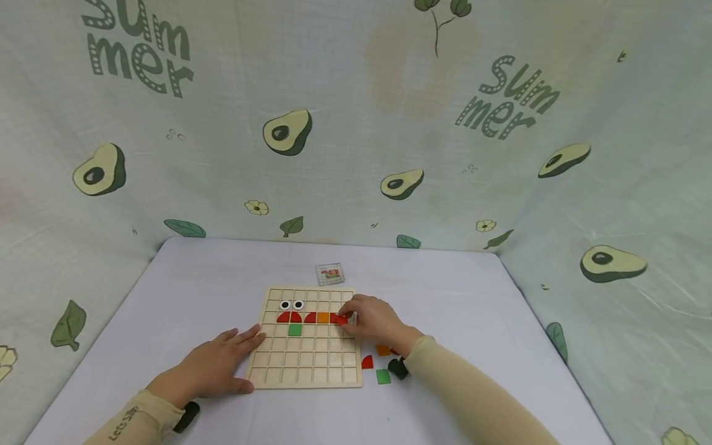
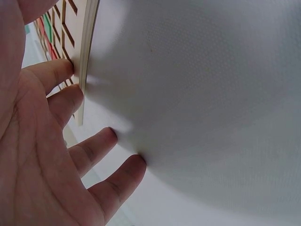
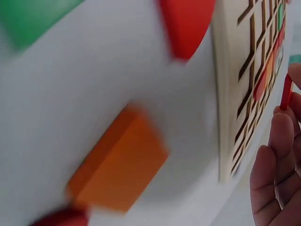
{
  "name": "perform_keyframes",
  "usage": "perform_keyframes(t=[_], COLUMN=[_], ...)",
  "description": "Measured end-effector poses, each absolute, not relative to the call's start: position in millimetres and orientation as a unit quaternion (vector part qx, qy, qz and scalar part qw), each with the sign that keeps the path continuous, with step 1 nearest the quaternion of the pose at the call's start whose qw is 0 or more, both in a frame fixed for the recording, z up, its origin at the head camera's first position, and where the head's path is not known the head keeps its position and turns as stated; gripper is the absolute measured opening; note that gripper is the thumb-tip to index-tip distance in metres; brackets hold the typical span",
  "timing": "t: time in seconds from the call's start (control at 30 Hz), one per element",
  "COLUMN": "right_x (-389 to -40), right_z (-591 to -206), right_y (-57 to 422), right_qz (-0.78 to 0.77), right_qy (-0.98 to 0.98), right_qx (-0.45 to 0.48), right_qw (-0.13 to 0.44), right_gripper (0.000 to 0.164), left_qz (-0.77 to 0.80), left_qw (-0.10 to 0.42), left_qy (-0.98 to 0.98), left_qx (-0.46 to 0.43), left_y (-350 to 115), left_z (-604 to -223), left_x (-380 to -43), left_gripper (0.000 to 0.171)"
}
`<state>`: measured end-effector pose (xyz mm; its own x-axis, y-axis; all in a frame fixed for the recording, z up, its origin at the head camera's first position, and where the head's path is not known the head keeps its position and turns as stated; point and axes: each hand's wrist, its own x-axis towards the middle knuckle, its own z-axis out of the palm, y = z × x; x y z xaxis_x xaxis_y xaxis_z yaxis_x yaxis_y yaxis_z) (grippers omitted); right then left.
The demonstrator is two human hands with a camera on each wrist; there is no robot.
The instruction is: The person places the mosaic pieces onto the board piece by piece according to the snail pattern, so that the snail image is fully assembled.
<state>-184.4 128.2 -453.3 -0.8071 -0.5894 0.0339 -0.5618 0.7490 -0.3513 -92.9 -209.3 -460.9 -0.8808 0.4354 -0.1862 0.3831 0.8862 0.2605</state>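
A pale wooden grid board (image 1: 306,375) lies on the table. My left hand (image 1: 214,366) rests at its left edge with fingers spread; in the left wrist view two fingertips touch the board's side. Over the board's right side, my right hand (image 1: 379,318) pinches a red piece (image 3: 286,92) between thumb and fingers, close above the row of pieces. That row has red quarter-round pieces (image 1: 283,317), an orange square (image 1: 323,317) and another red piece (image 1: 333,317). Two round eye pieces (image 1: 292,305) sit above it at the left, and a green square (image 1: 295,330) sits below.
Right of the board lie loose pieces: a red quarter-round (image 1: 368,362), a green square (image 1: 383,376), an orange block (image 1: 384,350) and a red one (image 1: 395,351) partly behind the right wrist. A small picture card (image 1: 330,274) lies behind the board. Printed cloth (image 1: 345,93) hangs around the table.
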Motion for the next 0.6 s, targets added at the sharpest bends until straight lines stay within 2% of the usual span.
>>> perform_keyframes(t=[0.27,0.6], right_x=[-183,-177], right_z=[-467,-470], right_y=[86,65], right_qz=[-0.161,-0.127], right_qy=[0.93,0.935], right_qx=[-0.328,-0.33], right_qw=[0.031,0.023], right_gripper=[0.024,0.026], left_qz=[0.109,0.112], left_qw=[0.125,0.125], left_qy=[0.964,0.964], left_qx=[0.208,0.209], left_y=[-210,-209], left_z=[-461,-461], left_x=[-93,-93], left_gripper=[0.094,0.094])
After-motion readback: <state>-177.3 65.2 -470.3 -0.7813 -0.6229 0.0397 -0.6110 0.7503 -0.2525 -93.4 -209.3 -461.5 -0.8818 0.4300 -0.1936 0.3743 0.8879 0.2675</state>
